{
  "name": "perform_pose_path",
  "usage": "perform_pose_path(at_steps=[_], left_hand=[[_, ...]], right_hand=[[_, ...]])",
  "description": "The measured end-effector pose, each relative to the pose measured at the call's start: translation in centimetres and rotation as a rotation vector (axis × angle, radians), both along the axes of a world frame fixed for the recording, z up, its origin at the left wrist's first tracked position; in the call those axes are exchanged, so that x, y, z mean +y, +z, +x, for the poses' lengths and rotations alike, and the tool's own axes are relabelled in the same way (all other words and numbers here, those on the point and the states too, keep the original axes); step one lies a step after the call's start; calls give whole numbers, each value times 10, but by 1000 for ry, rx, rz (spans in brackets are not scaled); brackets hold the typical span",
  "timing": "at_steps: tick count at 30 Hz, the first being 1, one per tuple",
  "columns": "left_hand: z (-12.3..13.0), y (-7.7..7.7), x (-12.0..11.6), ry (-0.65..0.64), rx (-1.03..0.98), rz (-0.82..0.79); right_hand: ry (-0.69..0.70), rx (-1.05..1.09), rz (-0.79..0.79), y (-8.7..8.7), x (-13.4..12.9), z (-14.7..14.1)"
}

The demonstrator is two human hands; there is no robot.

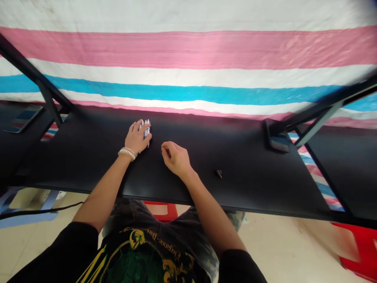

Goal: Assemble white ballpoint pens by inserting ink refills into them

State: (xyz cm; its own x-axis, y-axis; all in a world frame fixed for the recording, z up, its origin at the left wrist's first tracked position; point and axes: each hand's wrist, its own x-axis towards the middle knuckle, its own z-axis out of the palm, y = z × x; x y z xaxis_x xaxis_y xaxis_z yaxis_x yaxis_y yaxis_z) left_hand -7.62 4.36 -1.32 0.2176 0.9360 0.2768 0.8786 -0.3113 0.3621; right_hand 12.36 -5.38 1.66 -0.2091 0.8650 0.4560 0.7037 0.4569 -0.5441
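My left hand point(137, 136) rests on the black tabletop point(241, 188) and grips a bundle of several white pens point(145, 131), its thumb lying across them. A beaded bracelet point(127, 153) circles the left wrist. My right hand point(173, 158) lies to the right of the bundle, its fingers curled shut, and I see nothing held in it. Further right, a small dark object point(219, 173) lies on the tabletop, too small to identify.
A pink, white and blue striped tarpaulin point(188, 59) hangs behind the table. Black metal frame bars point(321, 110) cross both upper sides. Red plastic stools point(359, 247) stand on the pale floor below, and a black cable point(38, 211) runs at the left.
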Motion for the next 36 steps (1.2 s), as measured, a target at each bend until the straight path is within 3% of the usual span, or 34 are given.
perform_pose_path(at_steps=[4,6,11,13,17,21,36], left_hand=[[35,1,-37,-98,-2,38],[51,1,-57,-131,-18,51],[71,3,-89,-131,-56,52],[72,3,-93,-117,-55,45],[72,3,-94,-76,-64,29],[72,4,-94,-59,-77,17],[69,8,-93,-43,-115,-8]], right_hand=[[-58,32,-1,10,-26,13],[-164,98,3,13,-50,28],[-709,159,81,6,-115,87],[-827,154,29,-2,-129,106],[-800,160,-131,-22,-135,121],[-834,149,-128,-35,-130,118],[-868,164,-76,-38,-126,116]])
